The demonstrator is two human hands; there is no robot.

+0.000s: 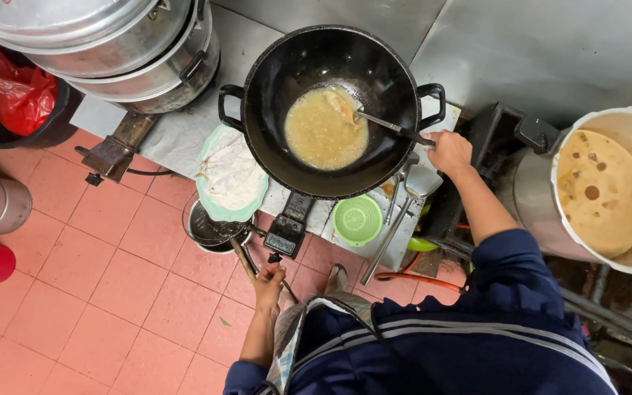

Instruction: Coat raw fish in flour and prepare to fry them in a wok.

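A black wok (328, 110) holds bubbling yellowish oil with a piece of food frying in it (327, 128). My right hand (449, 151) grips the dark handle of a metal ladle (393, 128) whose head rests in the oil. My left hand (269, 285) hangs low beside the stove, closed around a wooden handle (242, 257) that leads up to a wire strainer over a metal bowl (206, 228). A green-rimmed plate (232, 175) with pale flat dough lies left of the wok.
A green plastic strainer (358, 219) and a spare ladle (411, 192) lie on the stove front. Big steel pots (111, 44) stand at back left, a white bucket of brown batter (608, 190) at right. Red bag (17, 88) in a bin; pink tiled floor (111, 292).
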